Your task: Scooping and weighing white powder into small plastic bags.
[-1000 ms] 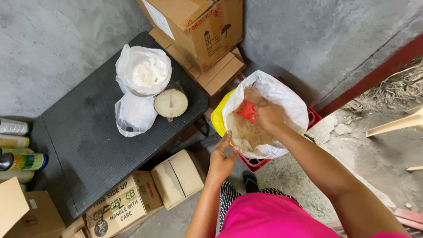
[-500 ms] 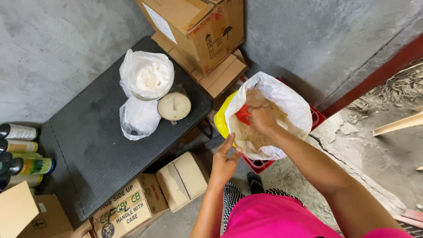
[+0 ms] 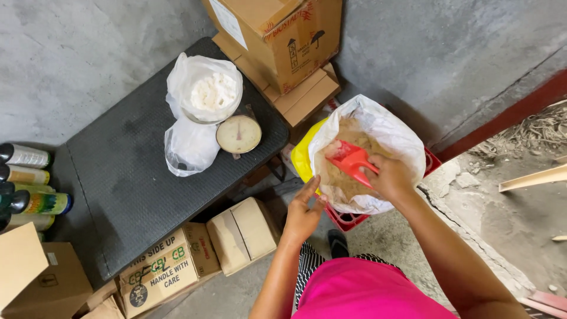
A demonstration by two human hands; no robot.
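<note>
Her right hand (image 3: 391, 176) grips a red plastic scoop (image 3: 352, 160), dipped in brown powder inside the white woven sack (image 3: 390, 133). Left hand (image 3: 302, 214), fingers loosely spread, steadies the sack's near rim. Scooping underway; lifting level looks next.

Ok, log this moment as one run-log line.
right hand: grips red plastic scoop | left hand: touching edge of white woven sack of brown powder | scoop: inside sack

A red scoop (image 3: 352, 161) sits in tan powder (image 3: 345, 177) inside a white sack (image 3: 387, 127), frame centre-right; upper left, white powder (image 3: 209, 91) on a dark grey table (image 3: 124, 177); bottom, a pink shirt (image 3: 360, 292).
</note>
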